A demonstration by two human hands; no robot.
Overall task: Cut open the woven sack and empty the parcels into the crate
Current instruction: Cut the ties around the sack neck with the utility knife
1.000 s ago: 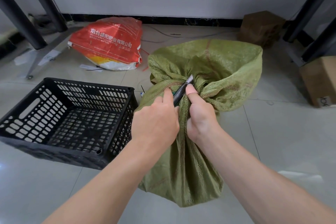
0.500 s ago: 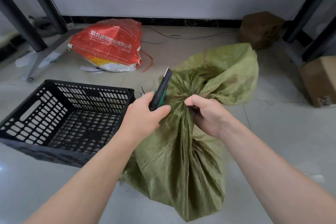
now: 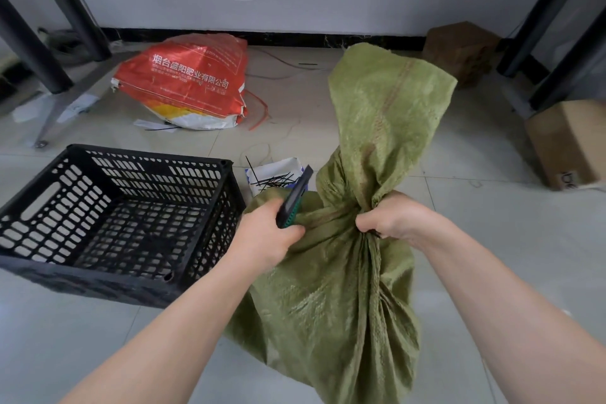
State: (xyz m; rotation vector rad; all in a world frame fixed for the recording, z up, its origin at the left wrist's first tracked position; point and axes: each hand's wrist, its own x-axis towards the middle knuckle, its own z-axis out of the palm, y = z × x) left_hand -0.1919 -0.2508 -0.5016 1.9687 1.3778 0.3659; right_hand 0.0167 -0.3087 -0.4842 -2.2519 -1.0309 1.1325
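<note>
1. Right hand (image 3: 398, 218) fingers clamped the green woven sack (image 3: 344, 289) at its gathered neck.
2. Left hand (image 3: 267, 239) gripped a utility knife (image 3: 293, 198), blade up.
3. Black crate (image 3: 98, 259) sat left on the floor.
4. Red bag (image 3: 193, 85) read "烟台盛阳肥业有限公司".

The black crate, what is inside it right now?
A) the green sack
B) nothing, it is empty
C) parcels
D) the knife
B: through the black crate only its bare slotted floor shows, while the green sack is still gathered shut in the right hand beside it and the left hand holds the knife.
</note>
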